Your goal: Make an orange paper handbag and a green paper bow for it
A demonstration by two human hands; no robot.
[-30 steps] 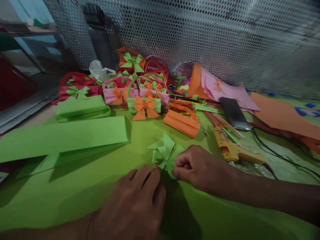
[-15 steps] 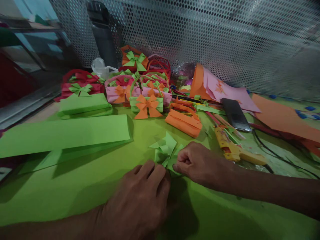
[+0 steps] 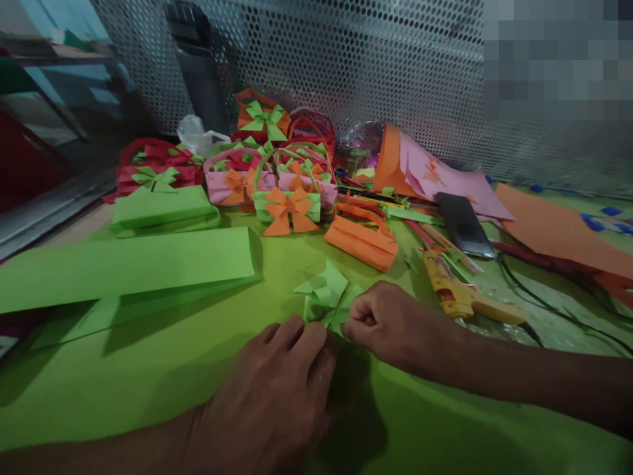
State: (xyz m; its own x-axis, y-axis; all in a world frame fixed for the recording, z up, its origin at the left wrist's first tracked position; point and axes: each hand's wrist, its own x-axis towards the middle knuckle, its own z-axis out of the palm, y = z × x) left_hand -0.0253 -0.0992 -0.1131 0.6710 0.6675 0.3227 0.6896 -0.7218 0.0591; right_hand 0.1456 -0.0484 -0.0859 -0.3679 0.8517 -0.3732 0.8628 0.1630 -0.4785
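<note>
A light green paper bow (image 3: 326,290) lies on the green tabletop (image 3: 198,369) in the middle of the view. My right hand (image 3: 390,323) is closed at the bow's right side, thumb and bent fingers pinching a green loop. From the near side my left hand (image 3: 281,376) reaches to the bow's lower edge, its fingers curled together; the fingertips and whatever they grip are hidden. Just beyond the bow sit a small orange paper bag (image 3: 361,243) and a green paper bag with an orange bow (image 3: 289,211).
Green paper sheets (image 3: 133,264) and a folded green piece (image 3: 163,210) lie left. Several paper bags stand behind, near a dark bottle (image 3: 200,79). At right are a yellow glue gun (image 3: 457,297), a phone (image 3: 465,224), a black cable and orange sheets (image 3: 564,231).
The whole view has shifted very slightly. Both hands keep nearly the same place at the bow.
</note>
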